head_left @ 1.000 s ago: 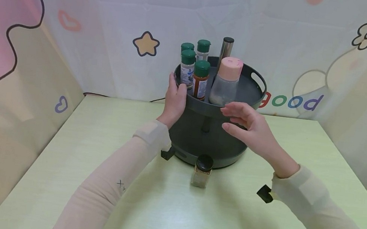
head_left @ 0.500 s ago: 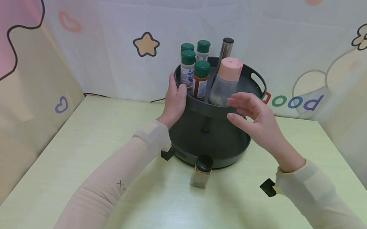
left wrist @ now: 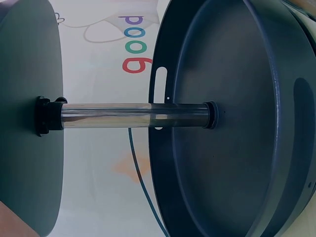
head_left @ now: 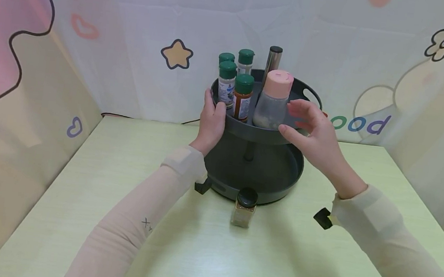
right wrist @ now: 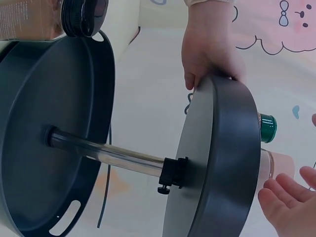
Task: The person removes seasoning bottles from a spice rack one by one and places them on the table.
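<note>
A dark grey two-tier rack stands on the table. At the left edge of its upper tray, my left hand grips the rim, the thumb in front; the right wrist view shows the same hand on that rim. A clear bottle with a pink cap stands upright at the tray's front. Just right of this bottle is my right hand, thumb and fingers spread apart, fingertips close to its side. Several green-capped seasoning bottles stand at the tray's left, by my left hand.
A small square glass jar with a black lid stands on the table before the lower tray. A metal pole joins the two tiers. A printed curtain hangs behind the pale green table.
My right hand has moved up and slightly right, from before the upper tray's front rim to the pink-capped bottle's right side. My left hand keeps its grip; the rack and bottles stay put.
</note>
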A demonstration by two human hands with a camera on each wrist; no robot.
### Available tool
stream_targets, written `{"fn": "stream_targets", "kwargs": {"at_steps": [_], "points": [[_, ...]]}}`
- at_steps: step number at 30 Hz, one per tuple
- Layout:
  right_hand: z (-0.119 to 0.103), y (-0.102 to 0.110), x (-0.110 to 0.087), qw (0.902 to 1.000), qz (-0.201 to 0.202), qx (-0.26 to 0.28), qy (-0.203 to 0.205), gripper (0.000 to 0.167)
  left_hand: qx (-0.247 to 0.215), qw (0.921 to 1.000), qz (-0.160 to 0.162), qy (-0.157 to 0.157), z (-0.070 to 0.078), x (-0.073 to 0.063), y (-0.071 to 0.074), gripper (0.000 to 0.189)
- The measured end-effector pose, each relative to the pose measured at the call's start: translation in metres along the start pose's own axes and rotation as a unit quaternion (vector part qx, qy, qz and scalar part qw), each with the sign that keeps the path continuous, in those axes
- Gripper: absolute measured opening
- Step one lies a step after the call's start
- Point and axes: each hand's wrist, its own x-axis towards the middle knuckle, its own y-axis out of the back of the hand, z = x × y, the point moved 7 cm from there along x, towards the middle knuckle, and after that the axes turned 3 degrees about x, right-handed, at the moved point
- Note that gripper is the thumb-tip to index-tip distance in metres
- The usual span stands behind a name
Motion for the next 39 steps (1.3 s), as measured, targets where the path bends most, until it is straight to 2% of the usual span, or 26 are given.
{"fn": "stream_targets", "kwargs": {"at_steps": [8, 20, 39], "points": [[0.003, 0.001, 0.007, 0.9997, 0.010, -0.011, -0.021, 0.056, -0.002, 1.0000, 0.000, 0.000, -0.001, 0.001, 0.000, 0.064], [0.007, 0.002, 0.017, 0.9976, 0.033, 0.002, -0.061, 0.068, -0.002, 1.0000, -0.001, 0.000, 0.000, 0.001, 0.000, 0.064], [0.015, -0.001, 0.032, 0.9930, 0.026, 0.003, -0.115, 0.074, 0.001, 1.0000, -0.001, 0.001, -0.001, 0.002, -0.001, 0.064]]}}
